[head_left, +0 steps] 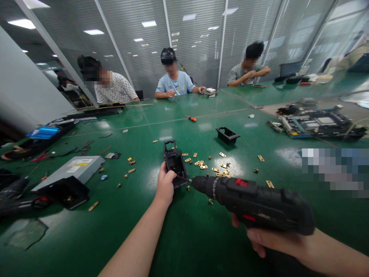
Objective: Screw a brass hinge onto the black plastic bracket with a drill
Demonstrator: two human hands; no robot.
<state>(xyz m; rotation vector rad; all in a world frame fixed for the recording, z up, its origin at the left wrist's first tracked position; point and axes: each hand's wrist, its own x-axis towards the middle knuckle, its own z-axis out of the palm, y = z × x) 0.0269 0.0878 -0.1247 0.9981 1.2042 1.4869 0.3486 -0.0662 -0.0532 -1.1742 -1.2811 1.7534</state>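
My left hand (166, 184) grips a black plastic housing (176, 163) with an open, hollow inside, its thumb over the near edge. In my right hand (268, 240) is a black cordless drill (259, 200) with red switches, held by its handle. The drill points left, and its thin bit reaches the housing's near right part; whether it touches a screw there I cannot make out. Small brass plates (203, 167) and several screws (210, 201) lie scattered on the green table just beyond the drill.
Another black frame (227, 135) stands farther back, near an orange screwdriver (191, 119). At left are a grey metal box (72, 169) and a black housing (66, 190). Circuit boards (319, 119) lie at right. Three people sit across the green table (138, 238).
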